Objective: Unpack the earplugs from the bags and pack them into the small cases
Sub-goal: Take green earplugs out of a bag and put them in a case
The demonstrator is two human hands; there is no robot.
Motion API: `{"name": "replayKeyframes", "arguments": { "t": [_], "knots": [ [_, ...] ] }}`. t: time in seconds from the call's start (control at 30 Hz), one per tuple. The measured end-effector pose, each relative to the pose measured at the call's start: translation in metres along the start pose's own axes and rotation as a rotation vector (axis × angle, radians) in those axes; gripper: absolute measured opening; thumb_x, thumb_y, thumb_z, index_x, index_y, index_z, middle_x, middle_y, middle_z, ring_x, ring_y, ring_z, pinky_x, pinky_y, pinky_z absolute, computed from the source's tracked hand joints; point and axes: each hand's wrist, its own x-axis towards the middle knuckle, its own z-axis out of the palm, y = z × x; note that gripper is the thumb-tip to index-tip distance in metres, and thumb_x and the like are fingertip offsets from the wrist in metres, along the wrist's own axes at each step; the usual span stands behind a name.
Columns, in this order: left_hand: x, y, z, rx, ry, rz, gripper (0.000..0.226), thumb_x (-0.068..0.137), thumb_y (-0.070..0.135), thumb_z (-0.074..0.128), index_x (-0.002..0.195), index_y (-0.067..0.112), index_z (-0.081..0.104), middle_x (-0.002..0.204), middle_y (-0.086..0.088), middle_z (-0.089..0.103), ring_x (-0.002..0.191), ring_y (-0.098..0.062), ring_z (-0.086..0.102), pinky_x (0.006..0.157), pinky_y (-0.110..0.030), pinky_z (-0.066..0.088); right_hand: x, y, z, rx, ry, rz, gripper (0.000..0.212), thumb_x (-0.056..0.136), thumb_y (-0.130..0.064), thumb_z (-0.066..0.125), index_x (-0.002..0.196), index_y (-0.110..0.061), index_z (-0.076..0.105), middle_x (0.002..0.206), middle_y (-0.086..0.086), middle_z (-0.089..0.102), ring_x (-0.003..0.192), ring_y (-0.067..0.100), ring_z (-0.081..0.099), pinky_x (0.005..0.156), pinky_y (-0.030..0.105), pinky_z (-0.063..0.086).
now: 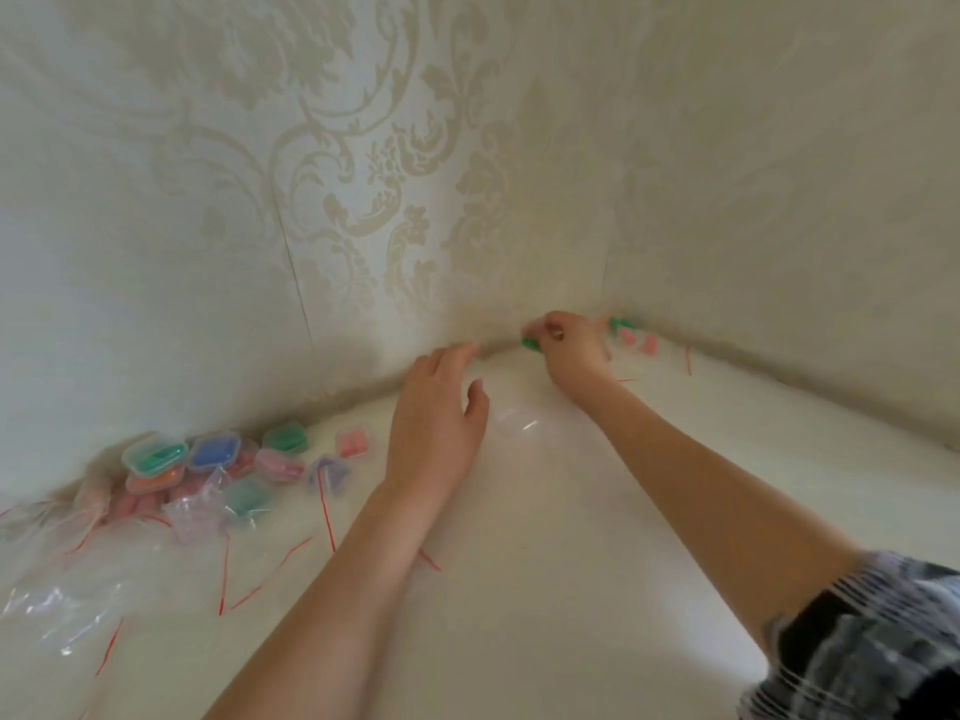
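My right hand (569,350) reaches into the far corner and pinches a green earplug (531,344) between its fingertips. Just right of it lie pink and green earplugs (631,337) against the wall. My left hand (436,423) hovers flat over the white surface with straight fingers, holding nothing. A clear small case (517,423) lies between my two hands. At the left stands a cluster of small cases (208,454) filled with green, blue, orange and pink earplugs, with small bags of earplugs (244,498) beside them.
Empty clear zip bags with red strips (67,579) lie scattered at the near left. Patterned walls (363,200) meet in a corner close behind the hands. The white table (545,589) stretches toward me.
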Motion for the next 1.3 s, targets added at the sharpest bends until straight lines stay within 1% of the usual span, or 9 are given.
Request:
{"name": "replayKeyframes", "arguments": {
  "t": [0.13, 0.27, 0.37, 0.47, 0.73, 0.9, 1.03, 1.13, 1.3],
  "knots": [
    [0.010, 0.019, 0.000, -0.491, -0.097, -0.416, 0.060, 0.080, 0.036, 0.072, 0.131, 0.015, 0.049, 0.121, 0.007, 0.050, 0.103, -0.008, 0.056, 0.081, -0.010, 0.043, -0.044, -0.024, -0.034, 0.581, -0.193, 0.070, 0.022, 0.093, 0.003, 0.052, 0.113, -0.003, 0.060, 0.083, 0.008, 0.065, 0.068, 0.016, 0.063, 0.070, 0.027, 0.058],
    [0.009, 0.031, 0.004, -0.901, -0.296, -0.599, 0.010, 0.085, 0.014, 0.068, 0.090, 0.006, 0.067, 0.084, -0.007, 0.070, 0.081, -0.019, 0.067, 0.076, -0.024, 0.057, -0.091, -0.027, -0.054, 0.711, -0.276, 0.063, 0.030, 0.088, 0.006, 0.057, 0.110, -0.015, 0.057, 0.095, 0.008, 0.063, 0.086, 0.018, 0.065, 0.079, 0.029, 0.056],
    [0.005, 0.030, 0.004, -0.855, -0.304, -0.578, 0.015, 0.081, -0.004, 0.067, 0.075, 0.008, 0.060, 0.074, -0.010, 0.068, 0.065, -0.018, 0.066, 0.064, -0.023, 0.058, -0.101, -0.012, -0.061, 0.461, -0.192, 0.072, 0.014, 0.088, -0.019, 0.063, 0.099, -0.026, 0.061, 0.112, 0.000, 0.061, 0.098, 0.014, 0.062, 0.085, 0.032, 0.051],
    [0.004, 0.023, 0.003, -0.761, -0.336, -0.526, 0.014, 0.079, -0.004, 0.070, 0.078, 0.006, 0.062, 0.073, -0.010, 0.066, 0.057, -0.015, 0.062, 0.065, -0.026, 0.056, -0.097, -0.006, -0.066, 0.361, -0.078, 0.027, 0.007, 0.088, -0.032, 0.064, 0.090, -0.025, 0.065, 0.090, -0.008, 0.063, 0.086, 0.014, 0.062, 0.086, 0.034, 0.050],
    [0.004, 0.023, 0.003, -0.674, -0.147, -0.509, 0.027, 0.080, 0.016, 0.074, 0.101, 0.010, 0.058, 0.089, -0.009, 0.058, 0.069, -0.016, 0.061, 0.063, -0.023, 0.058, -0.097, -0.001, -0.071, 0.394, 0.023, -0.018, 0.016, 0.086, -0.010, 0.065, 0.073, -0.019, 0.068, 0.066, 0.000, 0.062, 0.061, 0.015, 0.056, 0.071, 0.031, 0.050],
    [0.003, 0.041, -0.001, -0.621, 0.020, -0.325, 0.026, 0.080, 0.030, 0.073, 0.085, 0.018, 0.051, 0.077, 0.000, 0.060, 0.061, -0.012, 0.060, 0.060, -0.029, 0.055, -0.096, -0.001, -0.061, 0.324, 0.144, -0.032, 0.028, 0.079, -0.019, 0.073, 0.057, -0.035, 0.068, 0.058, -0.021, 0.063, 0.061, -0.005, 0.056, 0.106, 0.043, 0.039],
    [-0.004, 0.056, 0.009, -0.750, -0.205, -0.359, 0.024, 0.085, 0.023, 0.069, 0.083, 0.003, 0.057, 0.076, -0.011, 0.064, 0.063, -0.013, 0.067, 0.060, -0.028, 0.057, -0.108, -0.011, -0.058, 0.297, 0.074, -0.071, 0.022, 0.080, -0.015, 0.075, 0.064, -0.017, 0.059, 0.063, -0.008, 0.058, 0.063, 0.006, 0.054, 0.060, 0.009, 0.040],
    [-0.005, 0.050, 0.011, -0.789, -0.163, -0.421, 0.027, 0.088, 0.023, 0.065, 0.090, -0.003, 0.058, 0.082, -0.015, 0.065, 0.065, -0.017, 0.068, 0.062, -0.028, 0.057, -0.112, -0.013, -0.057, 0.221, 0.005, -0.148, 0.027, 0.079, -0.014, 0.075, 0.061, -0.016, 0.054, 0.063, -0.001, 0.055, 0.064, 0.013, 0.052, 0.070, 0.009, 0.033],
    [-0.002, 0.047, 0.008, -0.808, -0.272, -0.435, 0.025, 0.088, 0.023, 0.065, 0.080, 0.000, 0.064, 0.077, -0.014, 0.064, 0.068, -0.017, 0.066, 0.067, -0.028, 0.058, -0.110, -0.008, -0.051, 0.138, -0.074, -0.137, 0.029, 0.074, -0.021, 0.080, 0.060, -0.020, 0.054, 0.061, -0.008, 0.055, 0.057, 0.006, 0.045, 0.050, 0.009, 0.033]
  ]
}}
